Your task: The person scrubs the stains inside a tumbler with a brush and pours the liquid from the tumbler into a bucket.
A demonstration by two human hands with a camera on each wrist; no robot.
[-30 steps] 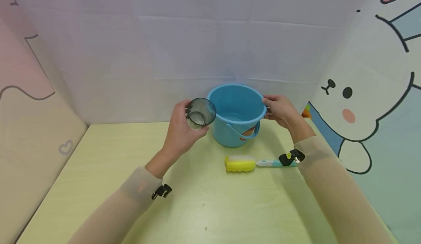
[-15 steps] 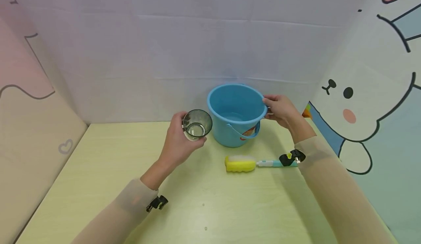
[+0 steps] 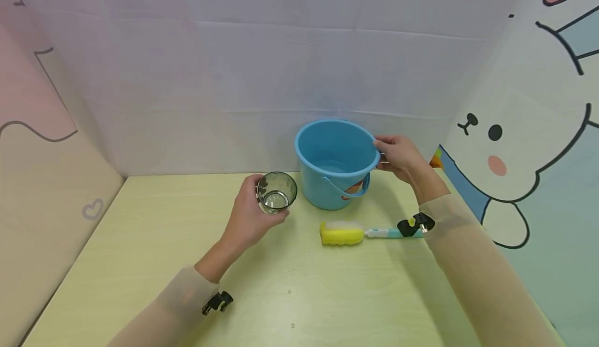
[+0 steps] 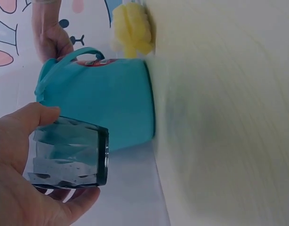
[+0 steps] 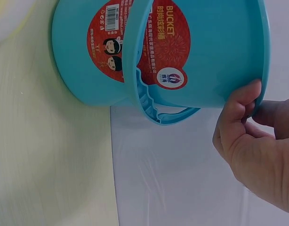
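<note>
My left hand (image 3: 249, 216) grips a dark, see-through glass cup (image 4: 71, 153) by its side, mouth up, raised above the table to the left of the bucket. In the left wrist view the thumb lies along one side of the cup and the fingers curl round the other. A blue plastic bucket (image 3: 329, 185) stands upright on the table by the back wall, its handle hanging down in front. My right hand (image 5: 250, 134) pinches the bucket's rim at the right, thumb on one face and fingers on the other. A red label (image 5: 170, 52) marks the bucket's side.
In front of the bucket lies a brush with a yellow sponge head (image 3: 342, 233) and a white and teal handle (image 3: 385, 232), partly covered by the right wrist camera. The pale table (image 3: 290, 284) meets a white cloth wall (image 3: 210, 92) behind. A printed cloth stands at each side.
My left hand has brought the cup down and left, away from the bucket's rim toward the person. The right hand and the bucket stay where they were.
</note>
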